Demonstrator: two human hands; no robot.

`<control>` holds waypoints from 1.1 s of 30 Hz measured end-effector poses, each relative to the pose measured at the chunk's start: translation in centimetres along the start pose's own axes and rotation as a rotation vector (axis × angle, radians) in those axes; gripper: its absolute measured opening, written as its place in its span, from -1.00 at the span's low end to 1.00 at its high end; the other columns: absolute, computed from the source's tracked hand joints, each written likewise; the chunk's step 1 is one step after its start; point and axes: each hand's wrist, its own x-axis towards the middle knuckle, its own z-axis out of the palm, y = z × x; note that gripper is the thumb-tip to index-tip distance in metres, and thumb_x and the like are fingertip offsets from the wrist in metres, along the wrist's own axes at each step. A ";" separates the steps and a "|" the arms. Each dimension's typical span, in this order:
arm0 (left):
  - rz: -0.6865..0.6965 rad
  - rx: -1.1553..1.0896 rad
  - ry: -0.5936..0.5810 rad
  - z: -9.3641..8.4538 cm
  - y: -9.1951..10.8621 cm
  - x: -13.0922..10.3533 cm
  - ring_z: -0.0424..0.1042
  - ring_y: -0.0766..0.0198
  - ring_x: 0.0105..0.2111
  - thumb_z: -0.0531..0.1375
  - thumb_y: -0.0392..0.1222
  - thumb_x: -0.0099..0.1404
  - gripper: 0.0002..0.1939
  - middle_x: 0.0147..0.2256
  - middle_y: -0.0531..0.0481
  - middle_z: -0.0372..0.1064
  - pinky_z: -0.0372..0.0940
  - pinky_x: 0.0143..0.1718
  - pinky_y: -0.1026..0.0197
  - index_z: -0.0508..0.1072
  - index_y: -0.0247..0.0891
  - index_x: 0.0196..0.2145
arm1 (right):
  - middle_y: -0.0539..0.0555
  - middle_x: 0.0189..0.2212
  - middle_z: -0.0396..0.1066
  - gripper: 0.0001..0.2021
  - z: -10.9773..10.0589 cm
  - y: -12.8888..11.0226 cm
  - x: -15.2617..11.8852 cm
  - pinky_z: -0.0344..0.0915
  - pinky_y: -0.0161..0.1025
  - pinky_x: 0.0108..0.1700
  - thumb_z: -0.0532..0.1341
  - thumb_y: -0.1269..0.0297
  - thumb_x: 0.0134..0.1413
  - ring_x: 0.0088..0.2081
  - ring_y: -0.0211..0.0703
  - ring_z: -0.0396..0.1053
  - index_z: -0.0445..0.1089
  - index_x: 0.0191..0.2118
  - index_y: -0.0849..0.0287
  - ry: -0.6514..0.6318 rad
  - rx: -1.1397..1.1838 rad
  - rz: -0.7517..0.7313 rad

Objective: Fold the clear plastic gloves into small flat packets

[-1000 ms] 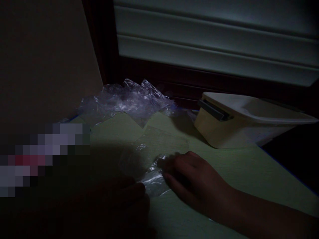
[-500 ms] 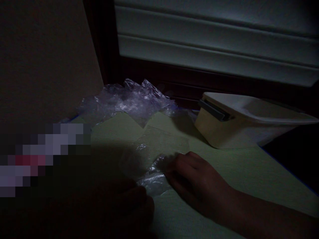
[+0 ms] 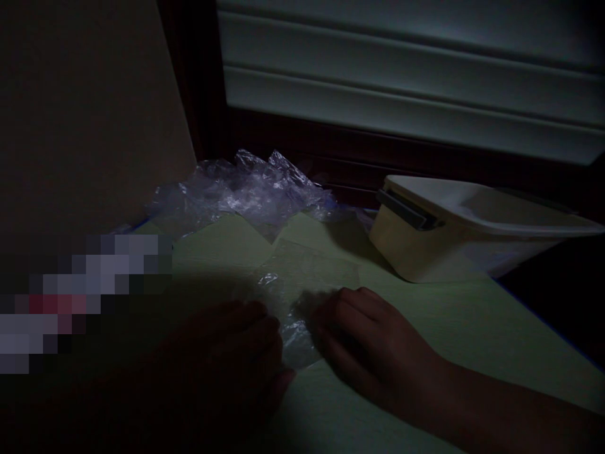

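Note:
A thin clear plastic bag point(image 3: 300, 337) lies flat on the pale green tabletop point(image 3: 444, 334) between my hands. My right hand point(image 3: 366, 340) has its fingers curled together at the bag's right side, pinching its edge. At the bag's left side rests my left hand point(image 3: 236, 353), very dark, with its fingers bent; whether it grips the plastic is too dim to tell. Behind the hands, another clear sheet point(image 3: 316, 261) is spread on the table. Farther back sits a heap of crumpled clear bags point(image 3: 246, 189).
A whitish plastic tub point(image 3: 425, 252) with a dark handle stands tilted at the right edge of the table. A slatted panel point(image 3: 401, 82) in a dark frame rises behind. A wall is at the left, and a pixelated patch covers the left edge.
My left hand has moved up and forward, closer to the clear bag. The bag between the hands looks flatter. My right hand has barely moved.

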 end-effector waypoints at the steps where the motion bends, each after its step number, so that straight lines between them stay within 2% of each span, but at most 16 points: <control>1: 0.011 0.002 0.068 -0.2 0.1 0.3 0.23 0.23 -0.46 -0.12 -0.12 0.48 -0.54 -0.49 0.06 0.31 0.12 -0.41 0.13 0.46 -0.20 -0.44 | 0.10 -0.43 0.36 -0.86 -0.1 -0.1 0.0 0.15 -0.23 -0.36 0.06 0.48 0.20 -0.40 -0.17 0.26 0.36 -0.31 0.27 0.009 0.008 -0.009; 4: 0.015 0.031 0.192 -0.6 0.3 0.9 0.19 0.25 -0.48 -0.18 -0.16 0.51 -0.48 -0.50 0.07 0.28 0.07 -0.41 0.12 0.44 -0.22 -0.47 | 0.09 -0.47 0.31 -0.83 -0.2 -0.2 0.1 0.13 -0.23 -0.39 0.04 0.48 0.14 -0.43 -0.17 0.21 0.35 -0.39 0.26 0.001 0.013 -0.018; 7: 0.005 0.068 0.222 -0.6 0.3 1.0 0.17 0.26 -0.50 -0.17 -0.19 0.50 -0.49 -0.50 0.08 0.27 0.05 -0.41 0.12 0.42 -0.23 -0.49 | 0.10 -0.47 0.30 -0.82 -0.2 -0.3 0.1 0.12 -0.21 -0.39 0.04 0.48 0.10 -0.43 -0.16 0.20 0.37 -0.41 0.26 -0.058 0.009 0.005; 11: -0.014 0.065 0.204 -0.9 0.2 0.9 0.17 0.27 -0.48 -0.15 -0.17 0.51 -0.51 -0.49 0.08 0.24 0.07 -0.41 0.13 0.40 -0.23 -0.48 | 0.13 -0.43 0.32 -0.81 -0.3 -0.5 0.0 0.15 -0.23 -0.40 0.04 0.50 0.09 -0.41 -0.16 0.22 0.40 -0.34 0.30 -0.120 0.043 0.014; 16: -0.051 0.080 0.201 -1.3 0.8 1.0 0.21 0.27 -0.45 -0.20 -0.17 0.53 -0.47 -0.47 0.08 0.26 0.13 -0.36 0.15 0.37 -0.21 -0.50 | 0.16 -0.43 0.35 -0.76 -0.7 -0.8 0.2 0.22 -0.26 -0.40 0.00 0.53 0.14 -0.42 -0.16 0.25 0.42 -0.35 0.34 -0.171 0.151 -0.046; 19: -0.086 0.093 0.174 -1.1 0.9 0.9 0.25 0.27 -0.40 -0.20 -0.16 0.54 -0.51 -0.43 0.09 0.30 0.15 -0.30 0.17 0.36 -0.22 -0.45 | 0.19 -0.41 0.39 -0.74 -0.9 -1.0 0.2 0.28 -0.26 -0.37 -0.02 0.54 0.14 -0.41 -0.15 0.31 0.42 -0.30 0.36 -0.146 0.219 -0.056; 21: -0.102 0.092 0.133 -0.9 0.7 0.8 0.27 0.27 -0.38 -0.22 -0.17 0.54 -0.52 -0.40 0.08 0.32 0.16 -0.27 0.18 0.37 -0.23 -0.41 | 0.18 -0.42 0.40 -0.74 -1.1 -0.8 0.2 0.29 -0.27 -0.38 -0.02 0.55 0.12 -0.41 -0.15 0.33 0.42 -0.27 0.37 -0.079 0.225 -0.047; 23: -0.104 0.076 0.067 -0.8 0.3 0.6 0.29 0.26 -0.36 -0.23 -0.18 0.54 -0.52 -0.38 0.07 0.34 0.17 -0.26 0.17 0.39 -0.23 -0.37 | 0.17 -0.44 0.39 -0.73 -1.1 -0.5 0.2 0.29 -0.26 -0.39 -0.02 0.54 0.10 -0.41 -0.14 0.33 0.42 -0.25 0.37 0.009 0.198 -0.005; 26: -0.102 0.053 0.022 -0.9 0.0 0.6 0.28 0.26 -0.39 -0.27 -0.13 0.54 -0.47 -0.39 0.06 0.35 0.15 -0.32 0.16 0.41 -0.23 -0.38 | 0.14 -0.47 0.37 -0.76 -1.0 0.4 0.4 0.29 -0.23 -0.41 -0.01 0.50 0.09 -0.43 -0.12 0.35 0.41 -0.31 0.33 0.082 0.146 0.140; 29: -0.105 0.043 0.074 -1.2 0.0 0.8 0.28 0.27 -0.41 -0.26 -0.12 0.55 -0.45 -0.43 0.07 0.34 0.16 -0.33 0.17 0.39 -0.23 -0.44 | 0.12 -0.47 0.39 -0.79 -0.8 1.1 0.6 0.28 -0.21 -0.40 0.00 0.47 0.07 -0.44 -0.11 0.38 0.39 -0.37 0.28 0.072 0.139 0.279; 33: -0.083 0.028 0.115 -1.3 0.4 1.1 0.29 0.27 -0.40 -0.25 -0.12 0.55 -0.46 -0.42 0.07 0.34 0.18 -0.31 0.17 0.37 -0.22 -0.46 | 0.10 -0.44 0.45 -0.78 -0.7 1.1 0.5 0.28 -0.23 -0.37 0.01 0.47 0.05 -0.40 -0.12 0.41 0.40 -0.32 0.25 0.015 0.230 0.357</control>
